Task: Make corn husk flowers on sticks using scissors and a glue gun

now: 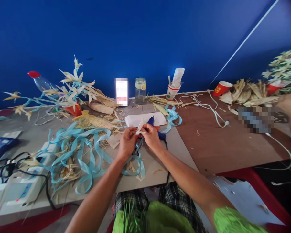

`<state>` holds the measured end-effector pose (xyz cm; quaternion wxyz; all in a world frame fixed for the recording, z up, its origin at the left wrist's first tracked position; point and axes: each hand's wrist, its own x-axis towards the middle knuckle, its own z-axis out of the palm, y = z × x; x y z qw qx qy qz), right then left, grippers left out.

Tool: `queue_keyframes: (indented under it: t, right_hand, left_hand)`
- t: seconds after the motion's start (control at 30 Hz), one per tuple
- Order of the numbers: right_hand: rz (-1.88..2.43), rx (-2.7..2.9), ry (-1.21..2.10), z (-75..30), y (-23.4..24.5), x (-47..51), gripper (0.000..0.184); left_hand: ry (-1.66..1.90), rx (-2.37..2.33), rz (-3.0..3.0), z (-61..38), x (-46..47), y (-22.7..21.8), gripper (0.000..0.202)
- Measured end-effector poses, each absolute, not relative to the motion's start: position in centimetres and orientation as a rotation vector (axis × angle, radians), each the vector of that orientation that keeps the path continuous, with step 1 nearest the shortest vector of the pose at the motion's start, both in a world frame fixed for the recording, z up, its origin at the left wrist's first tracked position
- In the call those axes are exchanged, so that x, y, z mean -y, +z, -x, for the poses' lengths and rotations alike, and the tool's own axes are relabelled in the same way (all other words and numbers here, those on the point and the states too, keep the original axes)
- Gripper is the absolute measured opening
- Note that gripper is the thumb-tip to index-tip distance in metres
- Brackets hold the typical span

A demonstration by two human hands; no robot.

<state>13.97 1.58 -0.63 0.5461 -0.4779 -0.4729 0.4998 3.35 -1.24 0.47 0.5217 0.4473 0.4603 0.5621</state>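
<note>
Where the two forearms converge above the table, left hand and right hand both pinch, fingertips closed on one pale husk piece. One pointed blade stands up from the grip; the lower part is mostly covered by fingers. Piece looks only part-made: no ribbon or stem visible on it. Just beyond the hands, a blue glue gun, partly hidden, and a folded white paper. Left of them, light-blue ribbon lies in loose tangles over husk scraps, much of it apparently unused. Farther left, a branch of husk flowers, stems ribbon-wrapped, stands by a red cup; that much seems done, or nearly. A second glue gun rests near the power strip. Against the wall, a glass jar. Far right, a husk pile, apparently unworked, near a fuller white bunch that looks finished; another person's hand reaches in there.
</note>
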Motion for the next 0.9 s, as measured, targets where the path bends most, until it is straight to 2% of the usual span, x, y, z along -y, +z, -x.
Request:
queue_keyframes:
  t: [0.6,0.9]
  right_hand:
    - [1.06,1.15,1.239,-13.91,-0.01,-0.73,0.017]
    - [1.214,1.208,1.139,-14.39,-0.85,-1.38,0.02]
  left_hand:
    - [1.471,-1.267,-1.058,-2.8,0.9,0.39,0.012]
    - [1.453,-1.136,-1.037,-3.04,1.27,0.75,0.023]
